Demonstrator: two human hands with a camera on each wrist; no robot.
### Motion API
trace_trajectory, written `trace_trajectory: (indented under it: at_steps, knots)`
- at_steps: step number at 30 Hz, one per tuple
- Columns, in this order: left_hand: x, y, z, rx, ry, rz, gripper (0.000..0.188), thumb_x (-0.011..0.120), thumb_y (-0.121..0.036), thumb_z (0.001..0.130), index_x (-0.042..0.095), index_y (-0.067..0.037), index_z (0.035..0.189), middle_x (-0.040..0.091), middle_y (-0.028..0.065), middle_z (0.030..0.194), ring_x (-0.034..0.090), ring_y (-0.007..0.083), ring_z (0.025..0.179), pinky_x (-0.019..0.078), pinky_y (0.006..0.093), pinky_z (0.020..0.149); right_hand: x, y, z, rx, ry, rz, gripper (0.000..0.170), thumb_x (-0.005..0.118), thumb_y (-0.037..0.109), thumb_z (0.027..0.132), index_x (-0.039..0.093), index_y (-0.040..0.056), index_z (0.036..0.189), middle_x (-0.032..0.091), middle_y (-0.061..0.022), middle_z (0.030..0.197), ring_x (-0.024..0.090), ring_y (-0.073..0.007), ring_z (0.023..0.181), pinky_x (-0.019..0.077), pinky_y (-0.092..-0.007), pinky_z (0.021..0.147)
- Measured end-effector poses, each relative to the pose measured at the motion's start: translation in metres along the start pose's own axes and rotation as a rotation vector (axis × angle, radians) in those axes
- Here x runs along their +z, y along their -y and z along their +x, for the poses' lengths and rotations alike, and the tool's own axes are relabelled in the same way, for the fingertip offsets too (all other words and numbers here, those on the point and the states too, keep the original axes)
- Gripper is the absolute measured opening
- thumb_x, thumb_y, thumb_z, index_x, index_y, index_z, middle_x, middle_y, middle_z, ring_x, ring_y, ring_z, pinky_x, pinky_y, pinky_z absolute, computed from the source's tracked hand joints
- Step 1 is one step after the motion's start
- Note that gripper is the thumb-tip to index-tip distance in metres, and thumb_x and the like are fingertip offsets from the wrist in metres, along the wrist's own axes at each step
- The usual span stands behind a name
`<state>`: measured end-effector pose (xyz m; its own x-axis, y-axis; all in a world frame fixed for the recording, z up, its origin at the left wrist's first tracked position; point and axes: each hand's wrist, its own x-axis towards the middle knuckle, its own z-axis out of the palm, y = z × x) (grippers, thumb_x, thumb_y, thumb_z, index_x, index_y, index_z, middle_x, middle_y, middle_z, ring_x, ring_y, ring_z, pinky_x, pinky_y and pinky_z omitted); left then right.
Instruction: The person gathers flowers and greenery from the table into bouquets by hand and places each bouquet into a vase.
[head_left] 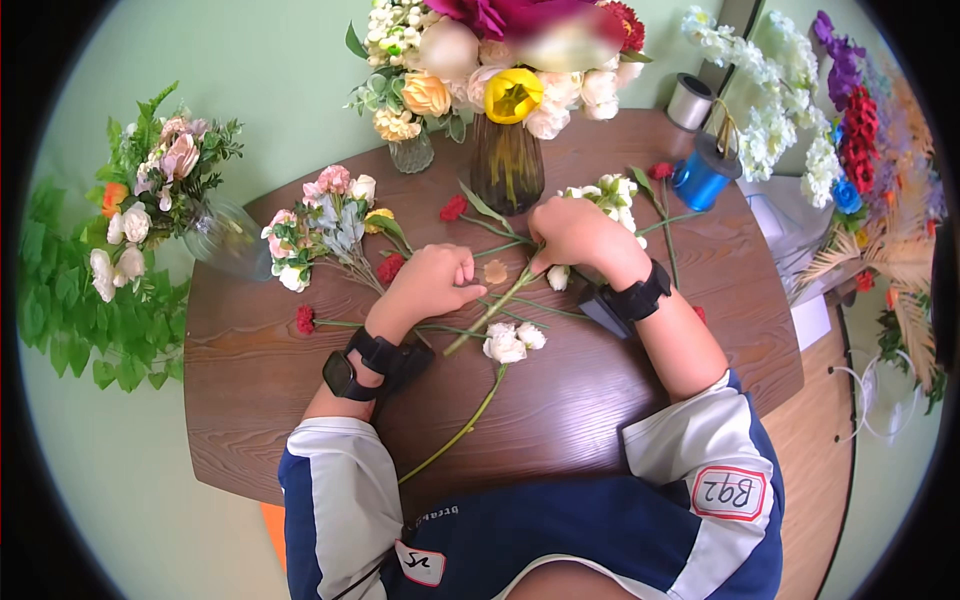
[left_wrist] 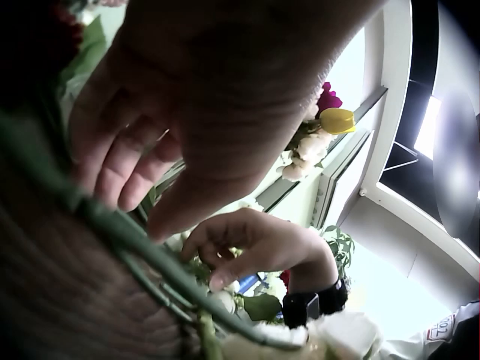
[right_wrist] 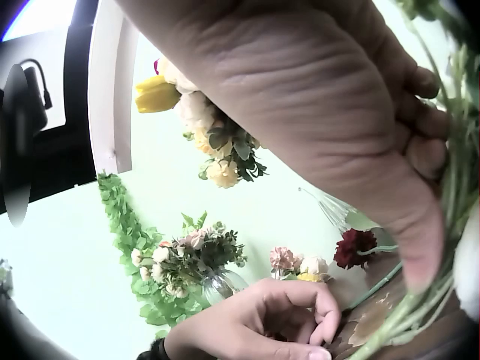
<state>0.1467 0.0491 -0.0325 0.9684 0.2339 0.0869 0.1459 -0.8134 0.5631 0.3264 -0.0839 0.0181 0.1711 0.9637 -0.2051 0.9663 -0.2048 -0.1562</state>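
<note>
My right hand pinches the thick green stem of a white flower spray between thumb and fingers. The blossoms spread beyond that hand, while the bare stem end slants down toward the table's middle. Just left of this stem hovers my left hand, its fingers loosely bent, with nothing between them. In the right wrist view, a gap shows between the left thumb and fingers. Red carnations on thin stems lie around both hands. A white rose stem lies nearest my body.
Behind the hands stands a tall brown glass vase full of large blooms. A pink and white bouquet lies left. A clear vase of flowers is at the left edge, a blue spool at the right. All rest on a wooden table.
</note>
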Motion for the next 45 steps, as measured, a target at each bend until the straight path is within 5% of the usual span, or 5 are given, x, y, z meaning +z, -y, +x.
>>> trace_trajectory:
  at_steps: [7,19,24,35,45]
  knots:
    - [0.002,0.003,-0.001,-0.180,0.130,-0.321,0.016,0.069,-0.011,0.068,0.058,0.000,0.066,0.058,0.0117,0.059,0.061,0.0227,0.057,0.0472,0.0303,0.053,0.023,-0.006,0.016,-0.035,-0.090,0.081,0.020,0.069,0.024,0.066,0.067,0.0052,0.073,0.064,-0.0156,0.072,0.063,-0.0317,0.074,0.0498,-0.0387,0.065]
    - [-0.004,-0.001,-0.007,-0.162,-0.296,-0.125,0.015,0.065,-0.006,0.073,0.059,0.001,0.083,0.057,0.0065,0.060,0.055,0.0146,0.051,0.0445,0.0248,0.050,-0.026,0.037,-0.030,-0.368,-0.709,0.174,0.008,0.060,0.008,0.067,0.055,0.0026,0.071,0.054,-0.0118,0.062,0.057,-0.0302,0.057,0.0447,-0.0385,0.052]
    - [-0.022,-0.033,-0.017,0.292,-0.356,-1.063,0.037,0.061,-0.002,0.078,0.046,0.003,0.112,0.057,0.0068,0.090,0.054,0.0072,0.062,0.0395,0.0164,0.051,-0.015,0.056,-0.030,-0.394,-0.711,0.182,0.009,0.060,0.007,0.069,0.055,0.0033,0.075,0.055,-0.0114,0.066,0.057,-0.0308,0.062,0.0458,-0.0399,0.054]
    - [-0.040,-0.026,-0.018,0.204,-0.669,-0.861,0.008,0.053,-0.002,0.088,0.050,0.001,0.095,0.057,0.0075,0.095,0.059,0.0110,0.073,0.0452,0.0214,0.062,-0.002,0.051,-0.009,-0.509,-0.681,0.404,0.020,0.065,0.017,0.073,0.057,0.0041,0.086,0.051,-0.0109,0.083,0.053,-0.0291,0.081,0.0431,-0.0382,0.070]
    - [-0.040,-0.026,-0.019,0.120,-0.519,-0.995,0.017,0.046,-0.008,0.092,0.036,-0.004,0.105,0.058,0.0119,0.080,0.058,0.0120,0.057,0.0456,0.0195,0.050,-0.006,0.055,-0.012,-0.666,-0.731,0.217,0.026,0.070,0.014,0.068,0.054,0.0097,0.088,0.051,-0.0065,0.091,0.052,-0.0263,0.087,0.0391,-0.0362,0.078]
